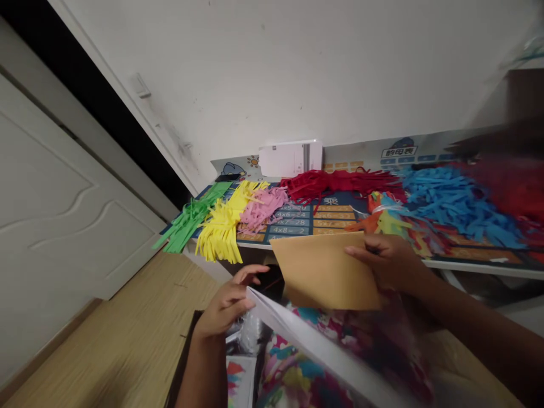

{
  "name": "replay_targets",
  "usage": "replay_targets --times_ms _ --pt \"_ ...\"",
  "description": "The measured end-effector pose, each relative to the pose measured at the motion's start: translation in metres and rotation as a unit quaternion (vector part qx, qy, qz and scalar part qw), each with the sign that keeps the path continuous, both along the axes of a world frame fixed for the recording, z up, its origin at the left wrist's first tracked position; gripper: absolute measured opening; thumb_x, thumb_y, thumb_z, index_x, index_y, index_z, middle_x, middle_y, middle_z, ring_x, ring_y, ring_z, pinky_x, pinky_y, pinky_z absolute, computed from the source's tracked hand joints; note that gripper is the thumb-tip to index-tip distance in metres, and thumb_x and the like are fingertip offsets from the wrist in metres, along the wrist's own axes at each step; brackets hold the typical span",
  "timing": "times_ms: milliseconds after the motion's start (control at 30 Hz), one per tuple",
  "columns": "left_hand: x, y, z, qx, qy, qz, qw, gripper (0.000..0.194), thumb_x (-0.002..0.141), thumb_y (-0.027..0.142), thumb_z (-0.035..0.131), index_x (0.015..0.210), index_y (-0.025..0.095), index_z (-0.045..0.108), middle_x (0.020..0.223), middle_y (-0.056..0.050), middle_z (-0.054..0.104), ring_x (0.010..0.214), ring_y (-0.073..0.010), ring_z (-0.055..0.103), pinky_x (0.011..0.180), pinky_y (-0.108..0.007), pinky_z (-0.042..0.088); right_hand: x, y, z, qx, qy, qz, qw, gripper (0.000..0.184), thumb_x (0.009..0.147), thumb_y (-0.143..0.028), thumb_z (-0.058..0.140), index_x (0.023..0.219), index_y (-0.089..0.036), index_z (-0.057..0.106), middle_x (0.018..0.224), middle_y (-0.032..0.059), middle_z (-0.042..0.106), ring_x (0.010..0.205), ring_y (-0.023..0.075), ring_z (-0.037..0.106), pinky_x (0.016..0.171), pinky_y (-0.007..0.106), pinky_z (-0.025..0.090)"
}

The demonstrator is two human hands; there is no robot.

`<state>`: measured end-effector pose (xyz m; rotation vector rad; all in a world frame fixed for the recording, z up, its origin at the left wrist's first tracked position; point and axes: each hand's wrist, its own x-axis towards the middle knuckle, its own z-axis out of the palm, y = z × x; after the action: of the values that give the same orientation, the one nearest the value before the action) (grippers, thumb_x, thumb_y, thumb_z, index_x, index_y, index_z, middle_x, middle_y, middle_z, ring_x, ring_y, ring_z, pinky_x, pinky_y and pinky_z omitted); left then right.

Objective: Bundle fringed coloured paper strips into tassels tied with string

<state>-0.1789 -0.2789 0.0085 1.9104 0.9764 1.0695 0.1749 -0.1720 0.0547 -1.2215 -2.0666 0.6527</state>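
Folded white paper (312, 344) pinched in left grip (226, 305); flat tan sheet (321, 273) in right grip (390, 258).

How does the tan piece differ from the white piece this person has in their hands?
The tan piece turns its broad face to view, while the white piece shows as a narrow strip slanting down to the lower right. The right hand grips the tan piece at its right side; the left hand pinches the white piece at its upper left end. Both look thin.
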Motion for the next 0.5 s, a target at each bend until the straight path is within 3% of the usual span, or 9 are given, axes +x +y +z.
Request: replay_targets --times_ms 100,233,400,500 --pt "0.001 -0.006 0.014 0.044 0.027 0.024 0.998 0.033 0.095 0.040 0.059 0.079 0.016 0.075 0.156 -0.013 0.044 0.142 -0.0325 0.041 0.112 -0.042 0.039 -0.005 -0.003 0.003 -0.112 0.038 0.046 0.992 0.045 0.081 -0.058 0.057 0.078 -0.018 0.077 0.067 0.0028 0.071 0.059 0.0189 0.062 0.050 0.025 0.042" --pt "0.017 -0.005 0.026 0.025 0.021 0.012 0.999 0.033 0.095 0.041 0.060 0.083 0.016 0.078 0.164 -0.011 0.031 0.148 -0.0343 0.034 0.121 -0.047 0.030 -0.009 -0.008 0.003 -0.150 0.064 0.071 0.984 0.045 0.081 -0.058 0.060 0.086 -0.018 0.079 0.075 0.0047 0.073 0.065 0.0214 0.065 0.051 0.027 0.046" --pt "0.031 -0.001 0.032 0.033 0.039 -0.012 0.999 0.038 0.096 0.045 0.057 0.088 0.015 0.079 0.151 -0.018 0.048 0.137 -0.0326 0.049 0.117 -0.048 0.035 -0.008 -0.013 0.004 -0.153 0.063 0.078 0.983 0.045 0.080 -0.062 0.065 0.072 -0.018 0.074 0.065 0.0034 0.067 0.056 0.0180 0.057 0.046 0.026 0.041" --pt "0.034 -0.001 0.030 0.048 0.056 -0.026 0.997 0.041 0.098 0.046 0.054 0.086 0.014 0.077 0.117 -0.018 0.069 0.114 -0.0274 0.063 0.102 -0.040 0.048 -0.010 -0.015 0.002 -0.188 0.073 0.059 0.978 0.053 0.078 -0.069 0.064 0.061 -0.018 0.065 0.053 0.0011 0.057 0.047 0.0146 0.049 0.040 0.025 0.034"
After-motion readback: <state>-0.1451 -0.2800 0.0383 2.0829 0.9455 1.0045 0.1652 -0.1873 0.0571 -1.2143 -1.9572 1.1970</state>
